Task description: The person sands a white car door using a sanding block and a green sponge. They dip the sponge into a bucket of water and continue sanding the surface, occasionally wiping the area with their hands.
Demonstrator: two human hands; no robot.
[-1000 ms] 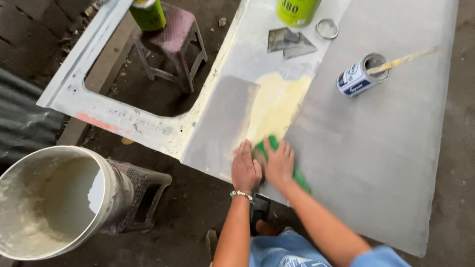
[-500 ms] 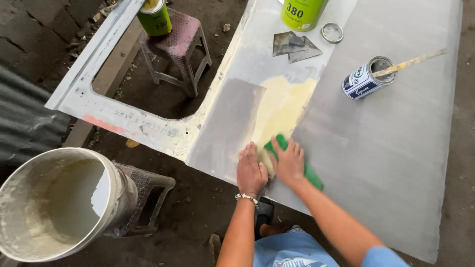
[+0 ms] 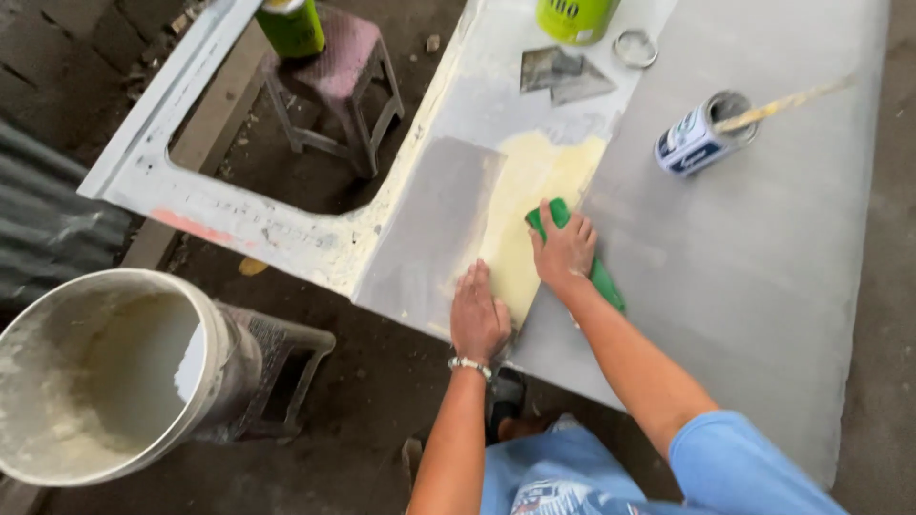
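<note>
- large white plastic bucket (image 3: 114, 381) at lower left, on a dark stool; well apart from the hands
- left hand (image 3: 477, 315) palm-down, fingers straight and together, flat on the grey metal panel (image 3: 763, 267) near its front edge; forearm straight, beaded bracelet (image 3: 470, 364) at wrist
- right hand (image 3: 565, 250) just ahead, fingers curled down, pressing a long green sanding block (image 3: 601, 277) onto the pale yellow filler patch (image 3: 534, 181); arm reaching forward
- small open tin can with a wooden stir stick (image 3: 704, 135) lying on panel, far right
</note>
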